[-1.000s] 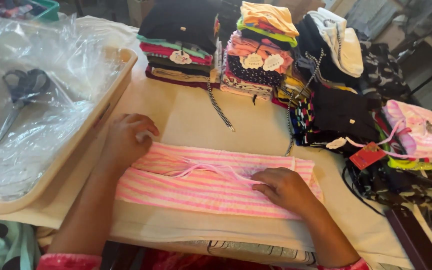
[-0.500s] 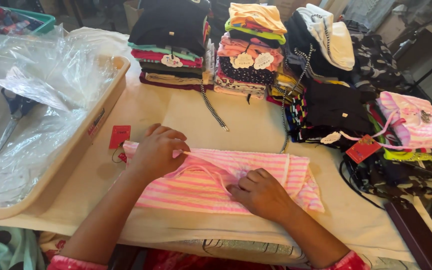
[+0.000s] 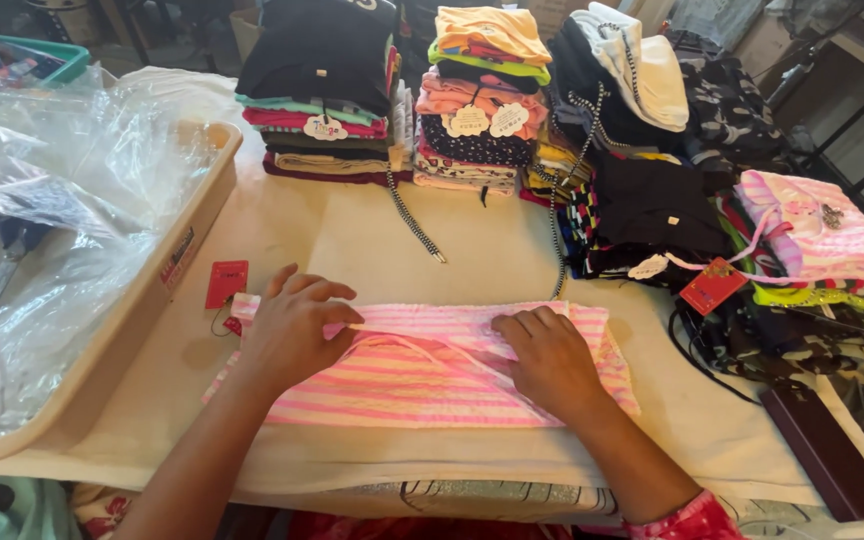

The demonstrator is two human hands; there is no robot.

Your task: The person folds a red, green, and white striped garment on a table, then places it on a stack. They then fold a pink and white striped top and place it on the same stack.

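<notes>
So my left hand (image 3: 287,325) is flat on the left end of the pink striped garment (image 3: 422,385), fingers spread, no real grip, just pressing it down. My right hand (image 3: 552,355) is on the right half, fingertips pinching the folded top edge, so that one's a light grip on the cloth itself. The garment lies flat across the near middle of the bench (image 3: 352,240), stripes running side to side, with a thin pink drawstring (image 3: 422,345) looping between my hands.

Just left of my left hand a red hang tag (image 3: 225,283) sits on the bench, touching the garment's corner. Further left is the beige tray (image 3: 152,300) stuffed with clear plastic bags (image 3: 62,190), scissors (image 3: 7,265) underneath them.

On the right, a dark flat box (image 3: 832,450) near the edge, then a messy heap with another pink striped piece (image 3: 822,240) on top. At the back, stacks of folded clothes (image 3: 327,100) with paper tags, plus a white cap (image 3: 642,65).
</notes>
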